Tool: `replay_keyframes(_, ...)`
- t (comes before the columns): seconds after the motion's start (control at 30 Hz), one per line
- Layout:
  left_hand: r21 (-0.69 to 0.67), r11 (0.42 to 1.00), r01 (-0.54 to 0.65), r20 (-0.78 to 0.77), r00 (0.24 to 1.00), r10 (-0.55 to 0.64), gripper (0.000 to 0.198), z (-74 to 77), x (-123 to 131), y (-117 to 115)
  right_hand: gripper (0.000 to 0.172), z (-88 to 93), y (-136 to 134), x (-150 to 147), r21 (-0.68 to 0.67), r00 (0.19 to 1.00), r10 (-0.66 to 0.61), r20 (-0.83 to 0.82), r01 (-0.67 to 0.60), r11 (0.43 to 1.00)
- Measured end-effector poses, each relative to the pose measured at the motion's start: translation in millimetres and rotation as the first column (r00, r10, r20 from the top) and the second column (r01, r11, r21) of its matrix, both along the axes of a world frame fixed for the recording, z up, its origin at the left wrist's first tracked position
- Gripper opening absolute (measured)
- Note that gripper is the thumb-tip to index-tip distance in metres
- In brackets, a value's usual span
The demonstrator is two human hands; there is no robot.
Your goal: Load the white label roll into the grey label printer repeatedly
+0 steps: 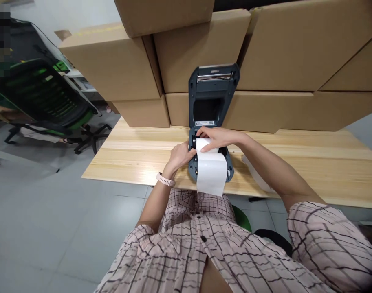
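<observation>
A dark blue-grey label printer sits on the wooden table with its lid swung up and back. Inside lies a roll of white label paper, its loose strip hanging over the printer's front and past the table edge. My right hand reaches over the roll, thumb and fingers closed about its top. At the printer's left side is my left hand, curled against the casing with its thumb by the roll's end; its other fingers are partly hidden.
Large cardboard boxes are stacked along the back of the table. A whitish translucent object lies under my right forearm. To the left stands a green and black office chair, with another person partly visible beyond it.
</observation>
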State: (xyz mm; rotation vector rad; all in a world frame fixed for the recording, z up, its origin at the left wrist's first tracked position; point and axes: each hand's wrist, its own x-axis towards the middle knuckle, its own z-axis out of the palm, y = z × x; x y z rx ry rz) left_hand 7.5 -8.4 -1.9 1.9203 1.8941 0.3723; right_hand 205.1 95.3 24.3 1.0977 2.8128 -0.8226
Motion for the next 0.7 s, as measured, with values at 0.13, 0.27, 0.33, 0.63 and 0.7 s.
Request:
replay_keyframes(0.13, -0.014, 1.000, 0.024, 0.003, 1.000, -0.024, 0.034, -0.6, 0.3, -0.4, 0.087, -4.4, 8.5, -9.2, -0.020, 0.995, 0.028, 0.095, -0.026, 0.999)
replay_keyframes(0.27, -0.019, 1.000, 0.013, 0.028, 1.000, -0.012, 0.037, -0.6, -0.3, -0.9, 0.089, 1.1, 7.2, -3.9, -0.180, 0.998, 0.044, -0.035, -0.050, 0.982)
replay_keyframes(0.33, -0.015, 1.000, 0.002, 0.054, 0.999, -0.001, 0.038, -1.3, -0.4, -1.8, 0.091, 11.3, 5.0, 9.6, -0.298, 0.985, 0.056, -0.161, -0.102, 0.949)
replay_keyframes(0.63, 0.002, 1.000, -0.029, 0.141, 0.990, 0.028, 0.034, -3.7, -0.5, -5.7, 0.107, 56.7, -2.4, 120.5, -0.197, 0.788, -0.237, -0.568, 0.150, 0.969)
replay_keyframes(0.7, 0.006, 1.000, -0.030, 0.158, 0.987, 0.028, 0.034, -4.7, -0.9, -5.3, 0.110, 50.8, 3.2, 137.1, -0.157, 0.795, -0.303, -0.525, 0.259, 0.953)
